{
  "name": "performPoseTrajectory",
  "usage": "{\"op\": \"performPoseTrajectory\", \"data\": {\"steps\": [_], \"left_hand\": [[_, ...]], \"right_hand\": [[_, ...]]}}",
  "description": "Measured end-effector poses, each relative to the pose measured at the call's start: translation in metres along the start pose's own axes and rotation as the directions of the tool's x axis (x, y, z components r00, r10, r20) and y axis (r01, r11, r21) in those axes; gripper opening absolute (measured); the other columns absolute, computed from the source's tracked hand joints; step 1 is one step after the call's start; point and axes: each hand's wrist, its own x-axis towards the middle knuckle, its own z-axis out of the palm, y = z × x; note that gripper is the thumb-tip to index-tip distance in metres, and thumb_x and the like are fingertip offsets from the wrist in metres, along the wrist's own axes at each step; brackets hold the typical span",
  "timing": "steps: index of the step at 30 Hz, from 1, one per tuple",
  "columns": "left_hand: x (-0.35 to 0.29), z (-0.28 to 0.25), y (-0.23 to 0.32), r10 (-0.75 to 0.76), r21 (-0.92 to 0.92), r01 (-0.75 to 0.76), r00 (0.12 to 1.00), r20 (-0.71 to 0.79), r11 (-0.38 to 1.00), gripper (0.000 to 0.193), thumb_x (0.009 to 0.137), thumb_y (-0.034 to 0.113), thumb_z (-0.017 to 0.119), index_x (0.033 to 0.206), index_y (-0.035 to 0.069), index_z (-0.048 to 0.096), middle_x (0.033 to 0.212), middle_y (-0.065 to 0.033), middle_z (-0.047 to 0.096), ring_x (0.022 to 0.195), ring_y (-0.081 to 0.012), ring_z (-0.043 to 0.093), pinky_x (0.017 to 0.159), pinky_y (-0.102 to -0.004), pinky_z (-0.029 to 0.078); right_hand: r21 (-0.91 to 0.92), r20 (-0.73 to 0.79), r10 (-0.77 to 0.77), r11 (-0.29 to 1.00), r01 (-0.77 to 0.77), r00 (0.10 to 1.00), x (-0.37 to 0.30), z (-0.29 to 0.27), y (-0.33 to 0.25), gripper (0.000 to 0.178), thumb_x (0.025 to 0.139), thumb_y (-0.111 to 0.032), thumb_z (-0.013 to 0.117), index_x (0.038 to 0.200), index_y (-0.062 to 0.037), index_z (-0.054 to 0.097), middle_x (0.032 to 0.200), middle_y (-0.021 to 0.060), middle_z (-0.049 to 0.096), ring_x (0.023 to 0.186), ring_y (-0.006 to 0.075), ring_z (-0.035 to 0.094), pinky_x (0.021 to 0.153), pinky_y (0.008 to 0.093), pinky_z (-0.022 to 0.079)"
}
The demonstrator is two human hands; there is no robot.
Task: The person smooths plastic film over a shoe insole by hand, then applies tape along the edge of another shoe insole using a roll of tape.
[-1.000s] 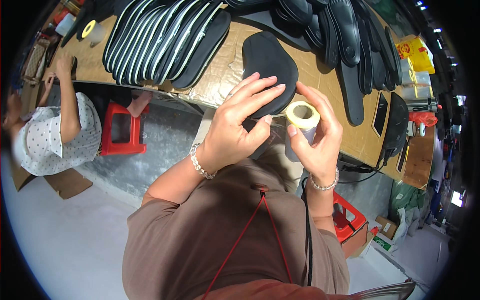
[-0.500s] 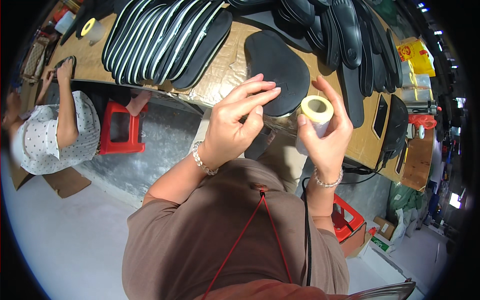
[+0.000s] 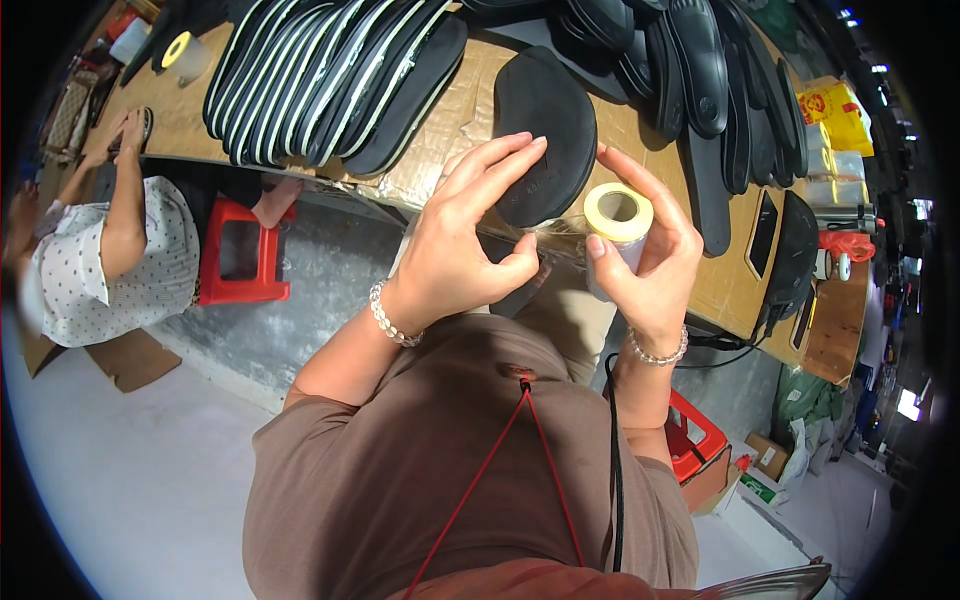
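Observation:
A black shoe sole (image 3: 545,130) lies on the near edge of the table in front of me, its narrower near end by my fingers. My left hand (image 3: 465,230) has its fingers stretched out, their tips at the sole's left side, the thumb apart from them. In my right hand (image 3: 650,250) is a roll of clear film (image 3: 620,213) with a yellow core end, gripped between thumb and fingers and held upright. A shiny strip of film seems to run from the roll to the sole's near end.
A row of black soles with pale edges (image 3: 330,85) stands at the far left; more black soles (image 3: 695,80) pile up at the right. A phone-like black slab (image 3: 762,232) and a dark cap-like object (image 3: 790,255) lie further right. Another person sits left, beside a red stool (image 3: 240,255).
The sole has turned and shifted left and away from me. My left hand has slid slightly left, its thumb lower. My right hand and the roll have moved a little left.

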Motion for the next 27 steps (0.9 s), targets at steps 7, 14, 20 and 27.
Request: {"op": "performPoseTrajectory", "data": {"steps": [7, 14, 20, 27], "left_hand": [[0.007, 0.003, 0.004, -0.060, -0.088, 0.073, 0.989, 0.137, 0.993, 0.092, 0.069, 0.006, 0.075, 0.156, 0.013, 0.047, 0.134, -0.0158, 0.049, 0.122, -0.0292, 0.054, 0.105, -0.0384, 0.051], [0.024, -0.005, -0.014, 0.031, -0.097, -0.004, 0.960, 0.280, 0.995, 0.095, 0.068, 0.008, 0.075, 0.158, 0.016, 0.044, 0.139, -0.0170, 0.046, 0.128, -0.0337, 0.052, 0.107, -0.0408, 0.051], [0.037, -0.001, -0.021, 0.224, -0.093, -0.206, 0.932, 0.286, 0.974, 0.096, 0.067, 0.013, 0.078, 0.157, 0.015, 0.045, 0.158, -0.0189, 0.041, 0.144, -0.0411, 0.044, 0.115, -0.0469, 0.044], [0.043, 0.002, -0.004, 0.247, -0.380, -0.116, 0.916, 0.317, 0.918, 0.088, 0.067, 0.016, 0.082, 0.149, 0.015, 0.051, 0.152, -0.0162, 0.048, 0.141, -0.0373, 0.048, 0.115, -0.0444, 0.044]], "right_hand": [[-0.086, 0.016, 0.053, 0.995, -0.051, 0.998, -0.005, 0.005, -0.004, 0.063, 0.073, -0.004, 0.076, 0.134, 0.0015, 0.064, 0.123, 0.0136, 0.071, 0.114, 0.0174, 0.067, 0.101, 0.0306, 0.050], [-0.057, 0.008, 0.090, 0.994, -0.089, 0.996, -0.006, 0.005, 0.000, 0.062, 0.073, -0.003, 0.075, 0.134, 0.0013, 0.065, 0.122, 0.0126, 0.071, 0.112, 0.0160, 0.067, 0.100, 0.0302, 0.051], [-0.032, -0.062, 0.055, 0.998, -0.057, 0.997, -0.010, 0.008, -0.003, 0.062, 0.075, -0.002, 0.077, 0.135, 0.0051, 0.063, 0.126, 0.0134, 0.070, 0.114, 0.0170, 0.066, 0.101, 0.0310, 0.050], [-0.072, -0.137, -0.031, 0.997, 0.021, 0.990, -0.016, -0.006, -0.030, 0.063, 0.075, -0.003, 0.080, 0.134, 0.0081, 0.062, 0.126, 0.0169, 0.070, 0.116, 0.0210, 0.067, 0.102, 0.0335, 0.051]]}}
